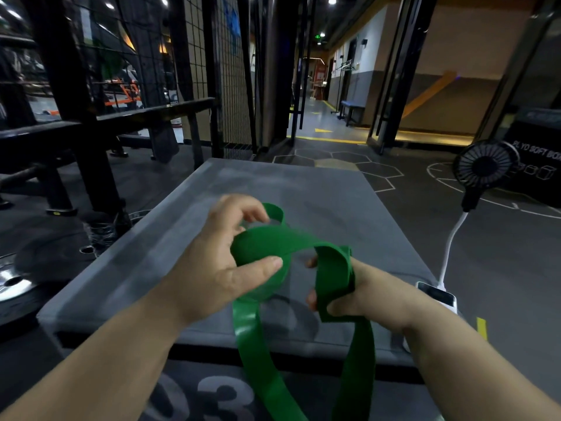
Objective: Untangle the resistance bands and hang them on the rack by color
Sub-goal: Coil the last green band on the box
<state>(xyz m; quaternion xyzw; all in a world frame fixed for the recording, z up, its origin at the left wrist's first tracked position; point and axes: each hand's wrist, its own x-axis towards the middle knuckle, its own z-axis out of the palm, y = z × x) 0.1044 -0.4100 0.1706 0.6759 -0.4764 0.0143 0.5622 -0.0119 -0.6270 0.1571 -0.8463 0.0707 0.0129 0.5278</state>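
Green rubber band (273,240) runs crosswise between two bare hands above the near edge of a grey padded box (303,189). The left hand (218,268) pinches a wide loop under its thumb, and the right hand (373,296) is curled round a folded section. Two long tails hang straight down past the box's near edge. A white power bank (438,294) sits at the box's right edge, cabled to a small black fan (482,165). A black steel rack (76,86) stands to the left on the dark gym floor (455,238), which is marked with hexagons.
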